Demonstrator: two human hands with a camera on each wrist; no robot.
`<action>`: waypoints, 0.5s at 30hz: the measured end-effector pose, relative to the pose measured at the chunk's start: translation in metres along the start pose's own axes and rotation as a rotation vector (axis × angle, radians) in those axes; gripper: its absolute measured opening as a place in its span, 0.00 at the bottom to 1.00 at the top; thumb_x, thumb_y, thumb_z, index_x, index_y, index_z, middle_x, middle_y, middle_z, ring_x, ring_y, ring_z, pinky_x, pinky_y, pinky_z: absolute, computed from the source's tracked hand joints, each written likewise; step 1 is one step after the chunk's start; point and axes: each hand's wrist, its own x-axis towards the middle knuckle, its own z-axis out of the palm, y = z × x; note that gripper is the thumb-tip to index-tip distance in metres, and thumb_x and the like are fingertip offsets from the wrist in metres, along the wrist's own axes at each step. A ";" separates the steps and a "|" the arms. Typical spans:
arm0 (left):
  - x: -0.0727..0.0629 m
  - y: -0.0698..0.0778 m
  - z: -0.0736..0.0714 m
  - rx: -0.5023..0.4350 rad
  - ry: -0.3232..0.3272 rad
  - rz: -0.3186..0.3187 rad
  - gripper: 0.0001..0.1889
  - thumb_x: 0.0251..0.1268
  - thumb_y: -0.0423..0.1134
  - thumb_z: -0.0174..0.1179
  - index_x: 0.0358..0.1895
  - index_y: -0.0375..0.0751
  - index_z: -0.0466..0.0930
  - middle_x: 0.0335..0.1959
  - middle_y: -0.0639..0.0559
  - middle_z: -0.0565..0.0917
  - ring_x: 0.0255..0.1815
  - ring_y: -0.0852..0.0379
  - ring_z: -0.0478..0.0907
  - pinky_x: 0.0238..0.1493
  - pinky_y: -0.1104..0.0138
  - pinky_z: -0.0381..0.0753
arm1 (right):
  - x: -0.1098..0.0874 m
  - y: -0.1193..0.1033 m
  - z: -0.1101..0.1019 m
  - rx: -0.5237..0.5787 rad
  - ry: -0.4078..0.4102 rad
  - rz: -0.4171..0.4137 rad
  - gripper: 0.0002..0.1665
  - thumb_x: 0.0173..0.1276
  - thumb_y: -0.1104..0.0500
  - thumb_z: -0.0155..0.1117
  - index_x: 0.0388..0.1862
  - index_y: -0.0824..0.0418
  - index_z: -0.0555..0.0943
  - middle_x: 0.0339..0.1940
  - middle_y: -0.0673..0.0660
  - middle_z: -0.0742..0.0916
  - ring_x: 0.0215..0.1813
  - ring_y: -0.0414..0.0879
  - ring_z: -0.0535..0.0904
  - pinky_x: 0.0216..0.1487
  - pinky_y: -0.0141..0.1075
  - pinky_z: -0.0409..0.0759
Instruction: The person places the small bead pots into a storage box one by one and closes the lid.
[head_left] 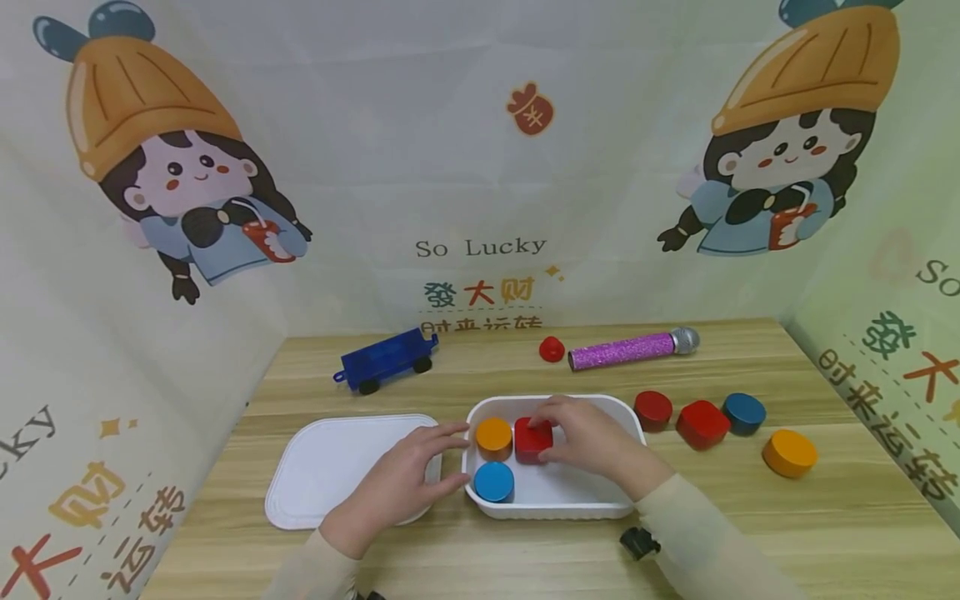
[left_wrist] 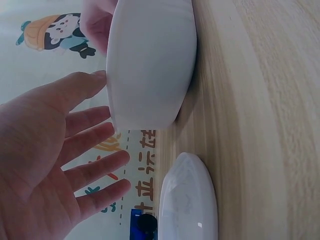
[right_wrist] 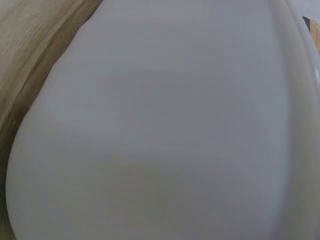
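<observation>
A white plastic box (head_left: pixel 555 511) stands at the front middle of the table. My right hand (head_left: pixel 588 437) reaches into it and pinches a red block (head_left: pixel 530 446) with rounded corners between thumb and fingers. Left of that block sits an orange round block (head_left: pixel 494 437), with a blue round block (head_left: pixel 494 482) nearer me. My left hand (head_left: pixel 401 475) is at the box's left end, fingers spread and straight, thumb tip at the rim. In the left wrist view the left hand (left_wrist: pixel 45 145) holds nothing. The box wall (right_wrist: pixel 150 120) fills the right wrist view, hiding the right hand.
The white lid (head_left: pixel 337 467) lies left of the box, partly under my left hand. Right of the box are red blocks (head_left: pixel 702 423), a blue block (head_left: pixel 744 413) and an orange block (head_left: pixel 790 453). Behind are a blue toy wagon (head_left: pixel 386 360), a small red piece (head_left: pixel 552 349) and a purple microphone (head_left: pixel 626 350).
</observation>
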 end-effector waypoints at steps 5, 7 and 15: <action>0.000 0.001 0.000 -0.001 -0.006 -0.003 0.23 0.67 0.52 0.70 0.61 0.48 0.85 0.72 0.55 0.78 0.71 0.46 0.76 0.73 0.47 0.75 | -0.010 0.004 -0.010 -0.036 0.038 0.004 0.23 0.59 0.57 0.82 0.54 0.52 0.88 0.54 0.51 0.89 0.58 0.50 0.83 0.62 0.48 0.86; 0.000 0.001 -0.001 -0.002 -0.010 -0.004 0.23 0.67 0.52 0.70 0.61 0.47 0.85 0.72 0.54 0.78 0.71 0.46 0.76 0.73 0.47 0.75 | -0.014 0.007 -0.016 -0.044 0.054 -0.001 0.22 0.60 0.57 0.81 0.54 0.52 0.87 0.53 0.52 0.89 0.57 0.51 0.84 0.60 0.48 0.86; 0.001 0.001 -0.002 -0.010 -0.016 -0.010 0.23 0.67 0.51 0.70 0.61 0.47 0.85 0.72 0.54 0.78 0.71 0.45 0.75 0.73 0.46 0.74 | -0.028 0.028 -0.036 -0.040 0.136 -0.015 0.20 0.64 0.58 0.78 0.55 0.56 0.87 0.55 0.56 0.88 0.59 0.55 0.84 0.59 0.52 0.87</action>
